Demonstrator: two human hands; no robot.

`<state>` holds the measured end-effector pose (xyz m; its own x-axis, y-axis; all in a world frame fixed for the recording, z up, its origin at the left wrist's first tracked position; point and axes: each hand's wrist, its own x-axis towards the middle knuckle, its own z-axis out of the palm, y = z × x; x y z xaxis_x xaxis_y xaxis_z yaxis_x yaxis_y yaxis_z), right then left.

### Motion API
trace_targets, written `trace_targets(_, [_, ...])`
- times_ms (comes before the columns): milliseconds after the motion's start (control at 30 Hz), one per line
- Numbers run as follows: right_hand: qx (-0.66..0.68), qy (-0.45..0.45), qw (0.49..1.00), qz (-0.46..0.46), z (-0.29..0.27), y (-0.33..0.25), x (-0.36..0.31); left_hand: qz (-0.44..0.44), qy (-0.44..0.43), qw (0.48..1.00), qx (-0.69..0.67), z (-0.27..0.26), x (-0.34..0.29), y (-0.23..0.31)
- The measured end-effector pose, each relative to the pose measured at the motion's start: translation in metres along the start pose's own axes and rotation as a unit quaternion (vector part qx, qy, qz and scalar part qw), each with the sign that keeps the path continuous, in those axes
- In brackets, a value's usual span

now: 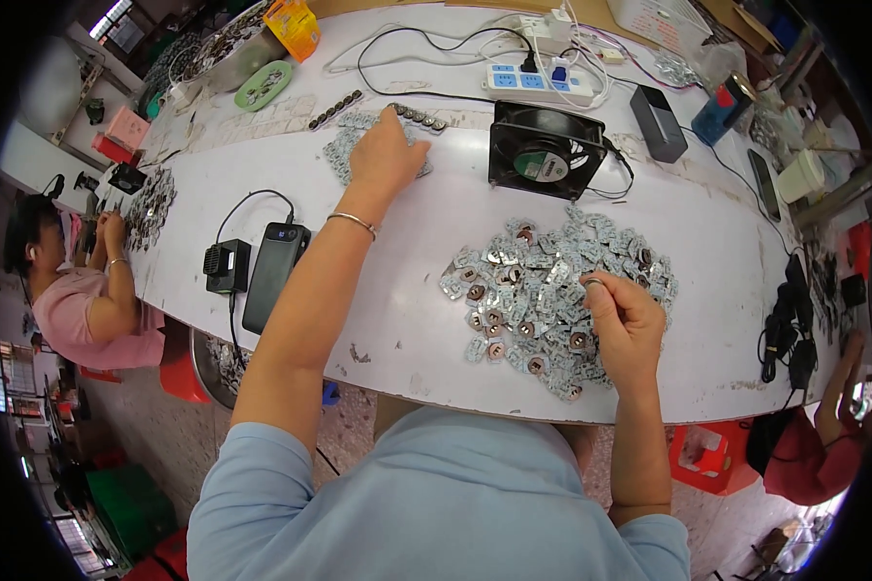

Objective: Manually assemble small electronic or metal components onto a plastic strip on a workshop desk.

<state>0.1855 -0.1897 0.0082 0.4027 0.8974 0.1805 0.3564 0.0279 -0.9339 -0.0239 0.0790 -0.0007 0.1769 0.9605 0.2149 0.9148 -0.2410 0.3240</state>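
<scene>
Head view: R hand (pixel 630 324) pinches a small metal part (pixel 592 281) btwn thumb & index; part sits at the very tips, above the pile of loose parts (pixel 543 286). Only its rim shows, approx. edge-on, long axis roughly L–R; rest hidden by fingers, so can't tell which face points up. L hand (pixel 388 160) is at the far side, fingers bent down by a dark row of parts (pixel 424 119), whose long axis slants far-L to near-R; its L end is partly covered. Can't tell if L grips anything, b/c fingertips are obscured. Grey flat parts (pixel 342 153) lie partly under L hand.
</scene>
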Motion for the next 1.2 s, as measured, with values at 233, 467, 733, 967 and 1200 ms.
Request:
trace_targets(233, [0.018, 0.048, 0.999, 0.006, -0.013, 0.011, -0.009, -0.018, -0.061, 0.997, -0.039, 0.01, 0.003, -0.013])
trace_targets(467, [0.016, 0.038, 0.999, 0.009, -0.013, 0.015, -0.017, 0.032, -0.123, 0.991, -0.046, 0.001, -0.019, -0.007])
trace_targets(733, [0.008, 0.046, 0.999, -0.001, -0.018, 0.004, -0.023, 0.029, -0.156, 0.978, -0.135, 0.003, -0.028, -0.005])
trace_targets(967, [0.017, 0.014, 1.0, -0.017, -0.013, -0.01, -0.024, 0.071, -0.381, 0.745, -0.542, -0.037, -0.073, 0.01])
trace_targets(1200, [0.108, -0.082, 0.991, 0.01, 0.008, -0.031, -0.014, 0.101, -0.454, 0.645, -0.606, -0.058, -0.12, 0.043])
